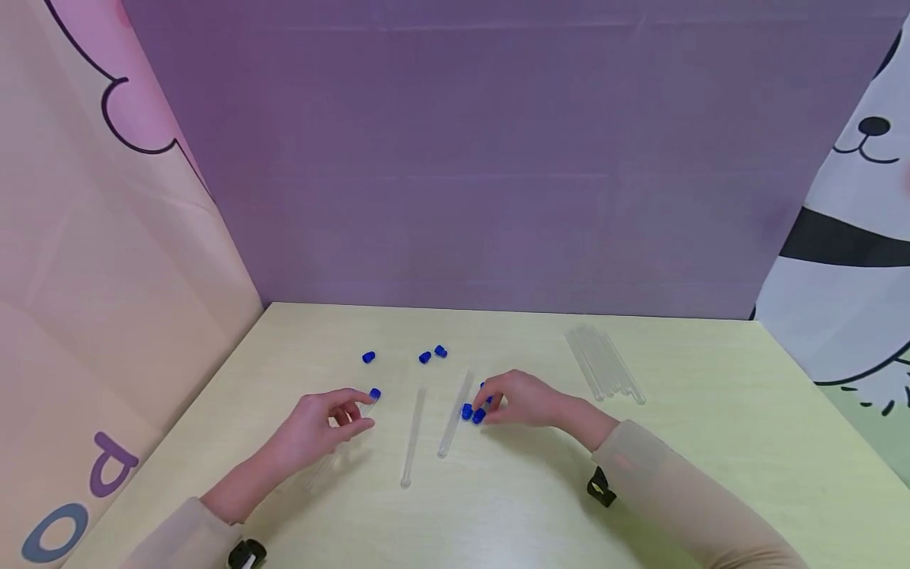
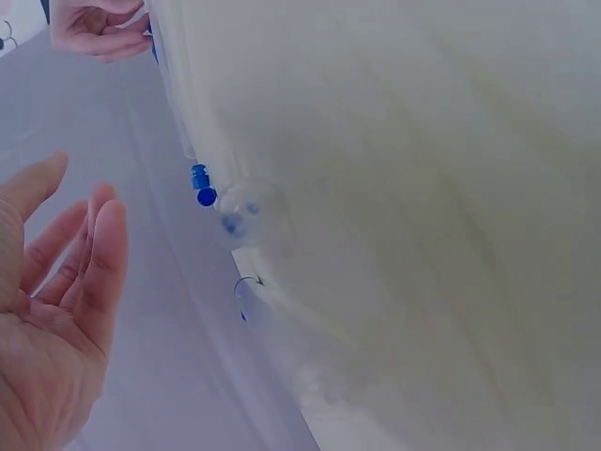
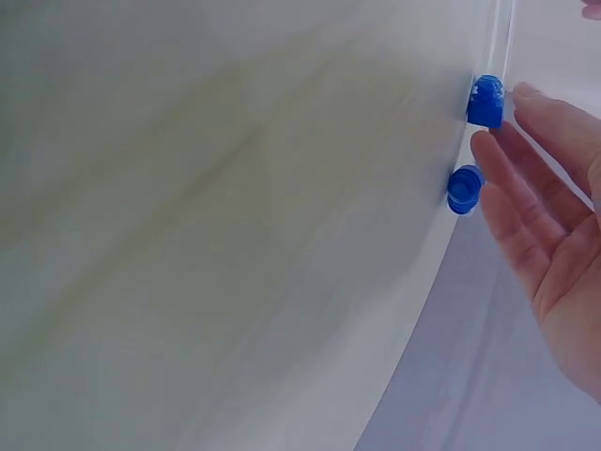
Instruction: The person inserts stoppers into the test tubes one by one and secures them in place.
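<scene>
My left hand (image 1: 334, 423) lies on the pale green table (image 1: 498, 506) with its fingers relaxed and nothing in them; the left wrist view shows the palm (image 2: 56, 310) open. Just past its fingertips is a blue cap (image 1: 374, 393) (image 2: 202, 185), at the end of a faint clear tube (image 1: 323, 466) that runs under the hand. My right hand (image 1: 519, 399) rests with straight fingers (image 3: 526, 178) beside two blue caps (image 1: 472, 412) (image 3: 486, 101) (image 3: 464, 188). Two bare clear tubes (image 1: 412, 435) (image 1: 455, 415) lie between the hands.
Three loose blue caps (image 1: 368, 357) (image 1: 425, 357) (image 1: 441, 351) sit further back. A bundle of several clear tubes (image 1: 604, 365) lies at the back right. Purple (image 1: 498, 158), pink (image 1: 107, 276) and cartoon-printed screens (image 1: 846, 276) wall the table on three sides.
</scene>
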The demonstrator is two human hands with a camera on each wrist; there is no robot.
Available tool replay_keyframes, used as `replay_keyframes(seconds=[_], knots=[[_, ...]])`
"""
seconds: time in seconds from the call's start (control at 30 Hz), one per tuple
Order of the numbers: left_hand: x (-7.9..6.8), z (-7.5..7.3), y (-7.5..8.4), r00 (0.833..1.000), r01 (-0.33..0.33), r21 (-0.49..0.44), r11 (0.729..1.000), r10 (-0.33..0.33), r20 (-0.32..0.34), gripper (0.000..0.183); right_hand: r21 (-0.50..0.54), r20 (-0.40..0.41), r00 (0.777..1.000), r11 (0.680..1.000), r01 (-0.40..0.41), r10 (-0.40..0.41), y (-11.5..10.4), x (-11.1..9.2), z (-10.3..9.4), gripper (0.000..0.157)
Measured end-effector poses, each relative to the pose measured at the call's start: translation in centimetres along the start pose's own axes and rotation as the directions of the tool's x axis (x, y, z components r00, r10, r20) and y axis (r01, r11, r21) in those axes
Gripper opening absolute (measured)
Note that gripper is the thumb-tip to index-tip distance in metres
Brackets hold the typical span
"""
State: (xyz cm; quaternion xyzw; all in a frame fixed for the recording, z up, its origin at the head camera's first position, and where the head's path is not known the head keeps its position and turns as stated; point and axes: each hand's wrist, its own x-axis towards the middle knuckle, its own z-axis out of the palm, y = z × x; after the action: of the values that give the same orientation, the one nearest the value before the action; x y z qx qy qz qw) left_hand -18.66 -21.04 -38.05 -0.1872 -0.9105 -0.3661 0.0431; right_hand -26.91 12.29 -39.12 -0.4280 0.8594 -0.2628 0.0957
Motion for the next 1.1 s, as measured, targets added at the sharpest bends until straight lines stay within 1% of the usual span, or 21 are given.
replay_keyframes(seconds=[0.23, 0.4, 0.63, 0.73, 0.8, 0.9, 1.0, 1.1], knots=[[0.1, 0.4, -0.2, 1.0, -0.018, -0.027, 0.999, 0.018, 0.019, 0.031, 0.006, 0.026, 0.999, 0.999, -0.041, 0.041, -0.3, 0.1, 0.1, 0.016], [0.5, 0.7, -0.1, 0.998, -0.036, -0.008, 0.999, 0.036, 0.051, 0.031, -0.029, 0.033, 0.998, 0.998, -0.049, 0.05, -0.3, 0.2, 0.4, 0.014], [1.2, 1.3, 0.0, 0.99, -0.135, 0.017, 0.991, 0.134, 0.049, 0.025, -0.067, 0.027, 0.996, 0.995, -0.079, 0.081, -0.5, 0.2, 0.7, 0.012], [1.5, 1.6, 0.1, 0.986, -0.158, 0.028, 0.987, 0.156, 0.052, 0.023, -0.073, 0.028, 0.996, 0.993, -0.087, 0.09, -0.5, 0.1, 0.7, 0.012], [1.7, 1.8, 0.1, 0.986, -0.157, 0.035, 0.987, 0.155, 0.057, 0.024, -0.068, 0.03, 0.996, 0.994, -0.086, 0.088, -0.5, -0.1, 0.6, 0.013], [1.9, 2.0, 0.1, 0.989, -0.138, 0.039, 0.99, 0.135, 0.062, 0.024, -0.053, 0.038, 0.996, 0.996, -0.076, 0.078, -0.3, -0.3, 0.4, 0.013], [2.1, 2.1, 0.1, 0.99, -0.131, 0.043, 0.99, 0.128, 0.066, 0.025, -0.013, 0.049, 0.996, 0.997, -0.071, 0.072, -0.1, -0.7, 0.3, 0.013], [2.3, 2.2, 0.2, 0.988, -0.145, 0.046, 0.988, 0.141, 0.069, 0.027, 0.047, 0.054, 0.997, 0.997, -0.06, 0.058, 0.0, -1.1, 0.0, 0.012]])
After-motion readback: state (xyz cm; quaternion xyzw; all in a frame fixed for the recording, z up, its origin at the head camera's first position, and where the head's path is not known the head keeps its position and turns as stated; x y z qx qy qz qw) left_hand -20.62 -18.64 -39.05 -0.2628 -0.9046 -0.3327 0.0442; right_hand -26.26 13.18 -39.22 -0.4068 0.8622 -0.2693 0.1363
